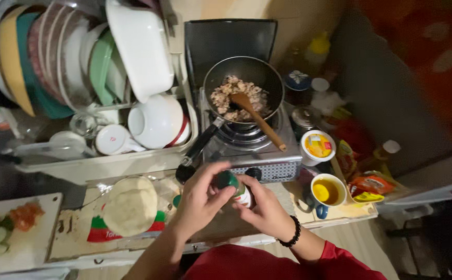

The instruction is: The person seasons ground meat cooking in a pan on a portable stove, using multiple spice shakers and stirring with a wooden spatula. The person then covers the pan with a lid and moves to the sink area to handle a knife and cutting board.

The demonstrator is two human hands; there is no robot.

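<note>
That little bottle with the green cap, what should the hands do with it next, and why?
Probably twist the green cap off. The left hand has its fingers wrapped over the cap while the right hand holds the small bottle steady from below, and the cap looks still on. The pan of chopped food with a wooden spoon sits right ahead on the stove.

A worn counter [75, 236] carries a white cutting board [23, 249], packaged tortillas [131, 207], a mug [328, 192] — and the stove [257, 150].
</note>
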